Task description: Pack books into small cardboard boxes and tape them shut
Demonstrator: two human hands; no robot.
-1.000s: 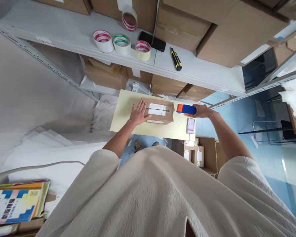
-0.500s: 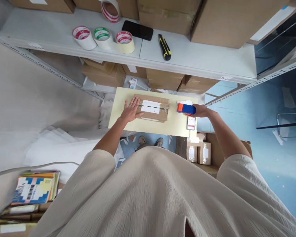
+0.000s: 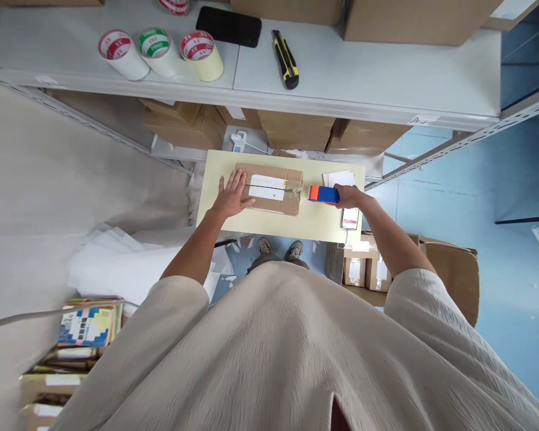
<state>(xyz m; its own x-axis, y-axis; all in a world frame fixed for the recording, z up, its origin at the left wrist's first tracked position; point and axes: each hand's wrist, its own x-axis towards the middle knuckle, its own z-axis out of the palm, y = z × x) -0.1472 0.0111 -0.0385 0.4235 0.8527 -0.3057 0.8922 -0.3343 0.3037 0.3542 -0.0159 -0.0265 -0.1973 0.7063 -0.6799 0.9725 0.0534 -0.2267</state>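
A brown cardboard box [image 3: 276, 206] with a white label [image 3: 266, 187] on top lies on the pale yellow table [image 3: 215, 179]. My left hand [image 3: 232, 194] rests flat on the box's left end, fingers spread. In my right hand [image 3: 349, 196] is a blue and orange tape dispenser [image 3: 327, 194], just right of the box's right end and apart from it. Under and behind that hand lie white papers [image 3: 339, 178] and a phone-like device [image 3: 350, 219] with a lit screen and a cable.
Along the shelf [image 3: 363, 78] stand rolls of tape [image 3: 202, 57], a black phone [image 3: 229, 26] and a yellow-black utility knife [image 3: 285, 60]. An open carton [image 3: 451, 269] holding smaller boxes sits right of my body. Books [image 3: 90, 323] are stacked at the lower left.
My right hand has brought the tape dispenser left, closer to the box's right end. My left hand stays on the box. The whole view has shifted somewhat.
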